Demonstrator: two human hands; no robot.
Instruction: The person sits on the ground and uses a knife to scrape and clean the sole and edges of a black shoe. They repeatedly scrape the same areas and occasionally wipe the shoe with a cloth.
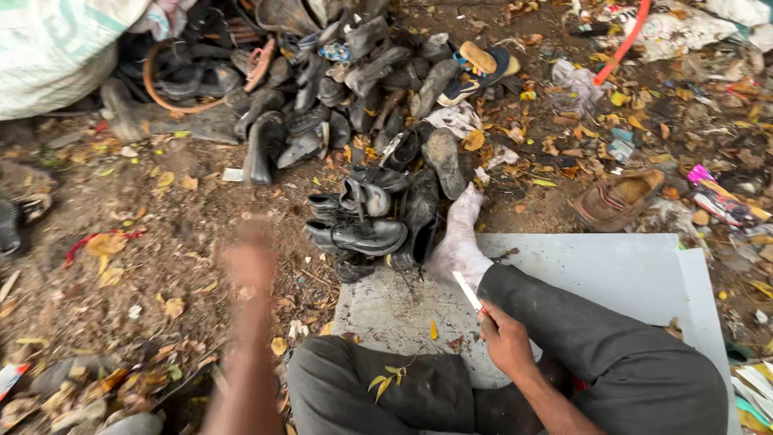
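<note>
Presently, the head view looks down on a person seated on a grey board laid on leaf-strewn ground, legs in dark trousers, one bare foot stretched toward a heap of worn black shoes.

Right hand: closed around the red handle of a small knife, whose pale blade points up and away from the body, over the board near the ankle. The grip appears firm, with the fingers wrapped fully around the handle.

Left hand: raised over the bare ground to the left of the board and badly blurred; whether it is open or closed cannot be told. It holds nothing that can be made out.

Nearest work pieces: a small group of black leather shoes lies just beyond the board's far edge, touching one another, close to the foot. They look scuffed, dusty and creased, with collapsed uppers.

Handling note: a sound practice is to keep the blade angled away from the leg and foot, and to keep the free hand clear of the cutting line.

Surroundings: a brown shoe lies apart at right; a white sack sits at upper left.
</note>
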